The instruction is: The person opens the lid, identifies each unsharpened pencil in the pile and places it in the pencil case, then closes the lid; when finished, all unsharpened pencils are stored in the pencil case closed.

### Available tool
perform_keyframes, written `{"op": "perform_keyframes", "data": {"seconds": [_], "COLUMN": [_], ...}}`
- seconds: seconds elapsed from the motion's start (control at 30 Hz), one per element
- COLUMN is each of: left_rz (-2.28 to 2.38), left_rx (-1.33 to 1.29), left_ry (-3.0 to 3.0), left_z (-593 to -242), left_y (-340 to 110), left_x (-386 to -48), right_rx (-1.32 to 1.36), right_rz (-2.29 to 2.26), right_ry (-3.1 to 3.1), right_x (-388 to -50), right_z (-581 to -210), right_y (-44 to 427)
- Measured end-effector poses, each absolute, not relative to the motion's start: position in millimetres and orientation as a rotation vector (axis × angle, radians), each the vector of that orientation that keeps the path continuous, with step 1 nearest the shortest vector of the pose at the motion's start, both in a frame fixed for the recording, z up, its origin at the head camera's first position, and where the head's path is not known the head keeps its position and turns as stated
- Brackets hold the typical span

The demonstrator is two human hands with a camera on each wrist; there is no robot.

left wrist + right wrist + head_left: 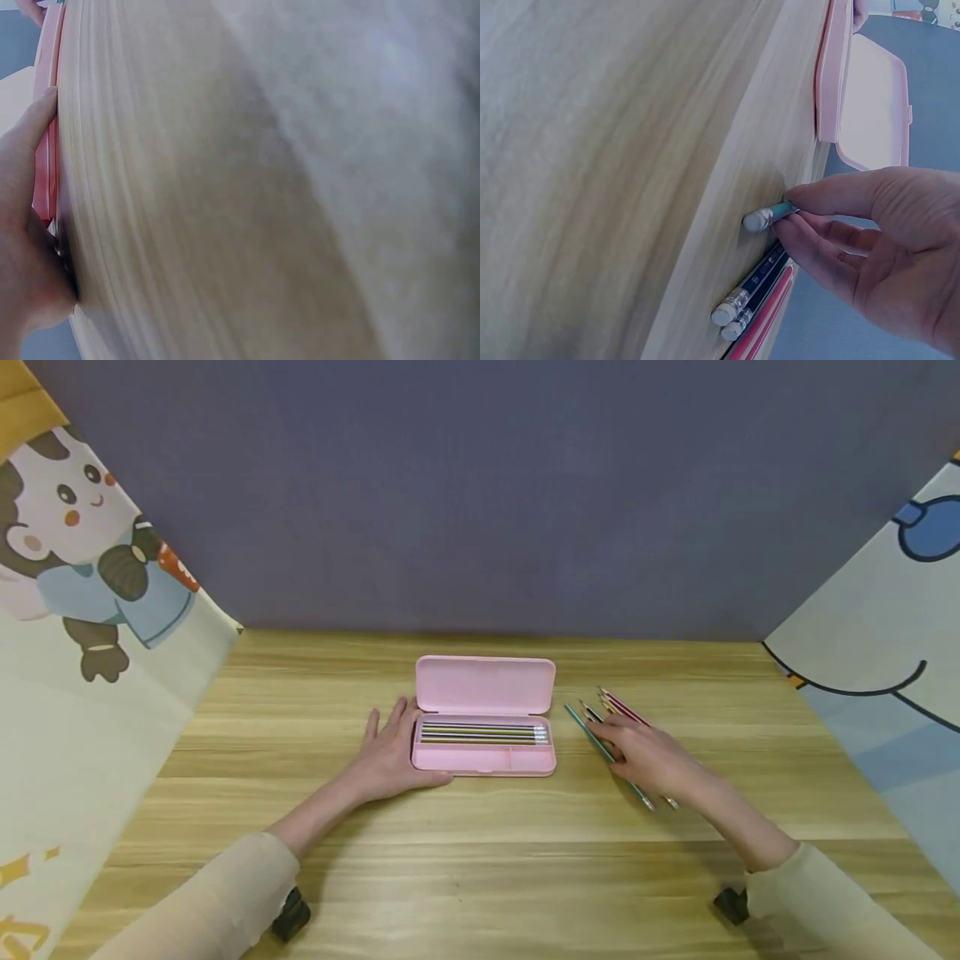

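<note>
A pink pencil case (480, 772) lies with its lid (485, 685) raised. Several striped pencils (480, 732) lie side by side in its rear compartment; the front compartments hold nothing visible. My left hand (393, 756) rests against the case's left end, fingers spread, thumb along the front edge. To the right of the case, my right hand (648, 756) pinches a teal pencil (782, 211) between thumb and fingers, close to its white eraser end in the right wrist view. Dark pencils (754, 285) and red pencils (761, 322) lie beside it, partly hidden by the hand.
The wood-grain table (465, 877) runs back to a grey-blue panel (487, 502). Printed cartoon panels stand at the left (82, 552) and right (885, 693). Dark wrist devices (291, 917) show under both sleeves.
</note>
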State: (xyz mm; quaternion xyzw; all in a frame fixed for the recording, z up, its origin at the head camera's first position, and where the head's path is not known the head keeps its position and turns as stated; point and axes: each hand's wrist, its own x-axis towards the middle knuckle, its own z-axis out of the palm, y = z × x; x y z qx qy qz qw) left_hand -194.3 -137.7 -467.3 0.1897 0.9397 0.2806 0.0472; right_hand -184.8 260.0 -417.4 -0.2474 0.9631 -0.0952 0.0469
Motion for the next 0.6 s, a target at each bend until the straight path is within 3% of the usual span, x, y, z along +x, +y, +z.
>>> {"op": "perform_keyframes", "data": {"seconds": [0.6], "left_rz": [0.843], "left_rx": [0.542], "left_ry": [2.847], "left_z": [-467.3], "left_y": [-136.5], "left_x": [-195.2], "right_rx": [-0.738], "right_rz": [-0.310], "right_ry": [2.919], "right_x": [-184.5], "right_z": [-416.0], "right_y": [259.0]}}
